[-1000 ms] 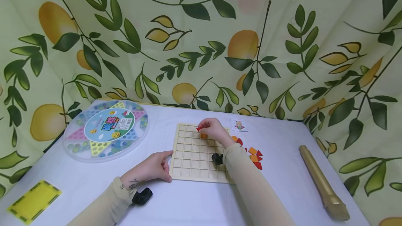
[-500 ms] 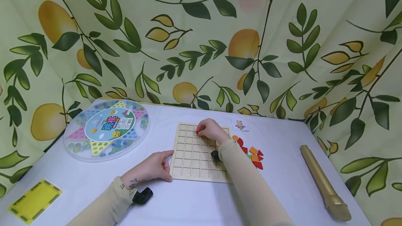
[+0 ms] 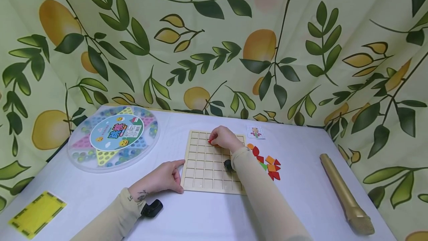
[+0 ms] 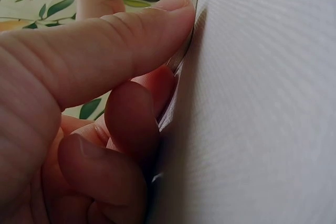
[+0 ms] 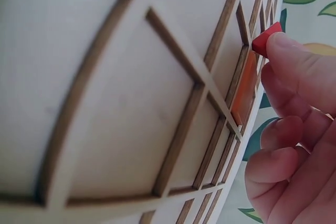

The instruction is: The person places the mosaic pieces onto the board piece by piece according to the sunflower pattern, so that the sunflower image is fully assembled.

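A square wooden grid board [image 3: 204, 172] lies on the table with an orange piece [image 5: 244, 90] set in one of its cells. My right hand [image 3: 225, 138] reaches over its far part and pinches a small red piece [image 5: 266, 40] between thumb and finger. In the right wrist view that piece sits tilted at the grid ribs, beside the orange one. At the board's left edge, my left hand [image 3: 162, 177] touches the wood with thumb and forefinger spread apart; its thumb [image 4: 152, 32] presses the near corner while the other fingers curl loosely.
Right of the board lie several loose red, orange and green pieces [image 3: 271, 168]. A small pattern card [image 3: 255, 132] is behind them. A round marble game board [image 3: 117, 137] stands at left, above a yellow rectangle [image 3: 37, 215]. A gold microphone [image 3: 346, 194] lies far right.
My right hand has shifted slightly left and lowered the red piece onto the grid beside the orange one; over the last half second it barely moves. The left hand stays at the edge.
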